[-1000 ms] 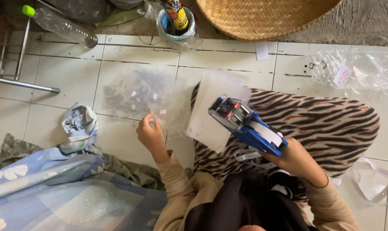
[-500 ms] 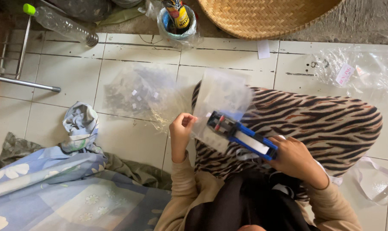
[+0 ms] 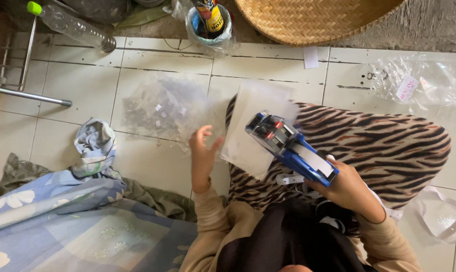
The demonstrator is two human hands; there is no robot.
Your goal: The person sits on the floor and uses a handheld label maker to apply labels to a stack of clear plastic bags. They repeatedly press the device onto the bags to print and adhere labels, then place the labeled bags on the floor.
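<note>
The clear plastic sheet (image 3: 255, 128) is held upright over the striped knee (image 3: 369, 151), in the middle of the view. Its left edge is pinched by the fingers (image 3: 208, 143) of the left hand (image 3: 203, 156), which are closed lightly on it, thumb against the film. The blue label gun (image 3: 291, 146) is gripped firmly by the right hand (image 3: 346, 189), fingers wrapped around the handle. The long axis of the gun runs from 4 o'clock up to 10 o'clock, and its nose is lying over the sheet, touching or just above it; which one cannot be told. The bag of small pieces (image 3: 162, 108) rests on the tiled floor (image 3: 62, 95) at 10 o'clock from the left hand.
</note>
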